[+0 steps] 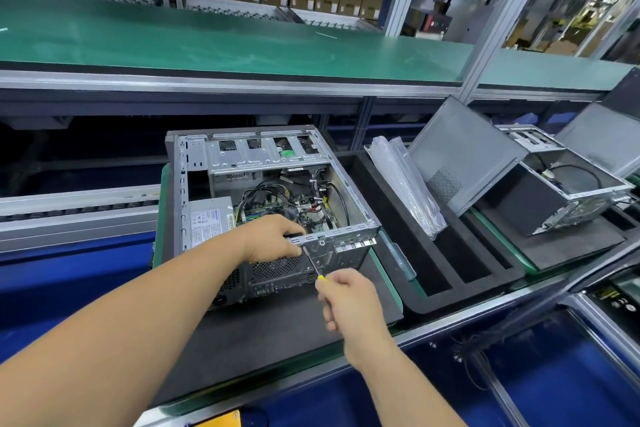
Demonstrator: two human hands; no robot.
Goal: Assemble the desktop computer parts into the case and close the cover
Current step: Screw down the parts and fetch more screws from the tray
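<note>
Nearest, the right hand (349, 298) pinches a screwdriver (313, 265) tipped against the open computer case (263, 204) on the dark pad (277, 333), while the left hand (273, 239) grips the case's near top rail.

The open computer case (277, 204) lies on a dark, probably foam, pad (263, 333).

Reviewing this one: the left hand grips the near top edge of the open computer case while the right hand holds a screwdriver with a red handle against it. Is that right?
Not quite. The head view shows the screwdriver has a yellow handle, not red. The rest holds: the left hand grips the near top edge of the open computer case while the right hand holds the screwdriver against it.
</note>
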